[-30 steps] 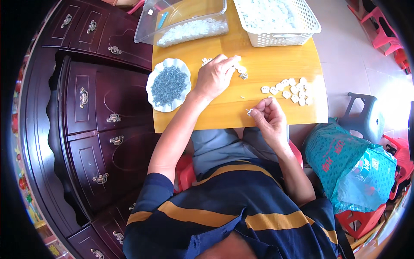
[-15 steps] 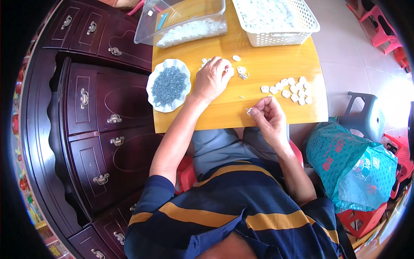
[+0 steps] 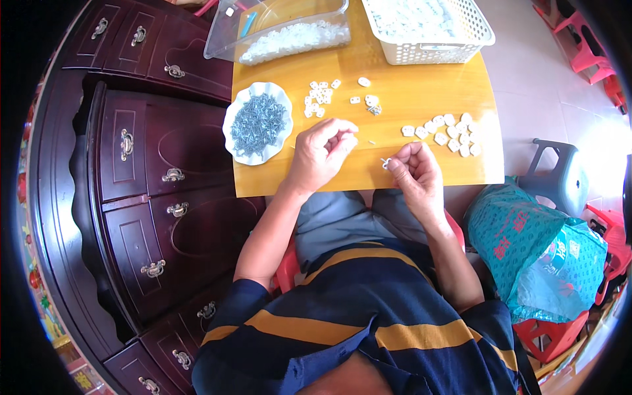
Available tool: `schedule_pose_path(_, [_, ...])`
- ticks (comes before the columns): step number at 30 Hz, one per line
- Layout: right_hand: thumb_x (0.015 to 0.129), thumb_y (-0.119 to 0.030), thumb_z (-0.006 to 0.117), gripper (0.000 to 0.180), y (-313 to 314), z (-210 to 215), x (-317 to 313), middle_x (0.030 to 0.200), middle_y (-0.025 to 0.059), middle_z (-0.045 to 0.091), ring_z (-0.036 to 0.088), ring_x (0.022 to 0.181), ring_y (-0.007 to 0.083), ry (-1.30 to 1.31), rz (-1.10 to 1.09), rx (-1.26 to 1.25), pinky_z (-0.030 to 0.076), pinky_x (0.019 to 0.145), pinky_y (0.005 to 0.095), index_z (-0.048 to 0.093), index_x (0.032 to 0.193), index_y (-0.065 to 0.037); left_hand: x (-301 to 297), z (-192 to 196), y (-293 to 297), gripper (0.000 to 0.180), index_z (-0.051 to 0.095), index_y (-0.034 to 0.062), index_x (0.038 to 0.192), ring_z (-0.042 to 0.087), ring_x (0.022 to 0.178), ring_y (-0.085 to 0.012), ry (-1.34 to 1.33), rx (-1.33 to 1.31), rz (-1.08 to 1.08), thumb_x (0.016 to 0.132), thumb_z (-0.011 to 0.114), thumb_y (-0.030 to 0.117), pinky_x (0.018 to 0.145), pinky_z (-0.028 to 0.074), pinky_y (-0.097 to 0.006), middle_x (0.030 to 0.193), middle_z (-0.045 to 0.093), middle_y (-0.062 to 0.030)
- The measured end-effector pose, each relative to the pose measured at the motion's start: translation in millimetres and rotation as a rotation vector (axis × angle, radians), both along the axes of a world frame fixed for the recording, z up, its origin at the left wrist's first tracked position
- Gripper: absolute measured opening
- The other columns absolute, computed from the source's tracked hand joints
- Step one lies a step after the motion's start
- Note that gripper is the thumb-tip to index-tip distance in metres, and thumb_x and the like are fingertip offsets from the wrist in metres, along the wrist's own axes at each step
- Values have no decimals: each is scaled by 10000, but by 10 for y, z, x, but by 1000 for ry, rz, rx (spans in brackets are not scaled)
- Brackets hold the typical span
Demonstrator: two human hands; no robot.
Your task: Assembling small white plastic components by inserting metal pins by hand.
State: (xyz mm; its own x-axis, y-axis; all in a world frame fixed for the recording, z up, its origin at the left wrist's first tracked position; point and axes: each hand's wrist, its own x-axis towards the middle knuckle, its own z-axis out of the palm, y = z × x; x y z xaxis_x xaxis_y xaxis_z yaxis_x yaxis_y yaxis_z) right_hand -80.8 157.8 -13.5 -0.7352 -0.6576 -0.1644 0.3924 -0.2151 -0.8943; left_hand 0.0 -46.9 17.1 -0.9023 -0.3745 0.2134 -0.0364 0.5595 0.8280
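My left hand (image 3: 320, 153) rests on the wooden table (image 3: 421, 99) with its fingers curled, pinching what looks like a small white piece; the piece itself is mostly hidden. My right hand (image 3: 413, 172) holds a small metal clip (image 3: 386, 162) at its fingertips near the table's front edge. A white scalloped dish (image 3: 258, 122) full of grey metal clips sits just left of my left hand. Loose white plastic pieces (image 3: 320, 97) lie beyond my left hand, and a cluster of white pieces (image 3: 449, 131) lies beyond my right hand.
A clear plastic tub (image 3: 283, 29) of white pieces and a white mesh basket (image 3: 428, 26) stand at the table's far edge. A dark wooden cabinet (image 3: 145, 171) is at the left. A grey stool (image 3: 556, 174), a teal bag (image 3: 533, 243) and red stools stand at the right.
My left hand has pulled back from the loose white pieces toward the table's front edge, nearer my right hand. My right hand has stayed in place.
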Motion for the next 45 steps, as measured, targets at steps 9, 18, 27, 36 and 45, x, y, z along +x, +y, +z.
schedule_pose_path(9, [1006,-3,648,131,-3,18,12,891,-34,607,547,774,16,-7,9,-22,455,687,180,540,1071,-39,266,-35,248,271,705,-7,1149,645,815,-40,-145,510,-45,889,770,-43,731,566,-217,913,701,-1])
schedule_pose_path(18, [1000,-9,665,145,28,-12,21,915,-27,617,566,815,23,38,80,8,482,731,191,552,1088,-37,229,24,295,277,711,-4,1131,666,802,-57,-105,414,-99,871,807,-12,735,571,-229,893,734,-35])
schedule_pose_path(27, [1011,-32,659,146,47,47,-31,904,-39,605,534,769,11,-128,41,-87,418,643,169,526,1056,-74,267,-97,240,186,710,-25,1123,680,767,-81,-34,493,-95,978,730,91,696,563,-226,859,730,-38])
schedule_pose_path(36, [1009,-18,654,150,36,3,0,917,-33,605,543,779,14,-109,38,-95,437,662,169,527,1072,-67,266,-68,373,198,692,-26,1187,660,752,-83,-101,516,-41,1022,662,79,705,556,-220,864,705,-42])
schedule_pose_path(45, [1016,-41,658,131,24,35,37,905,-33,615,527,768,15,-17,55,-2,422,649,172,538,1050,-81,302,-74,335,222,661,-15,1208,660,818,-54,-23,511,-129,986,669,-5,734,547,-217,917,713,-43])
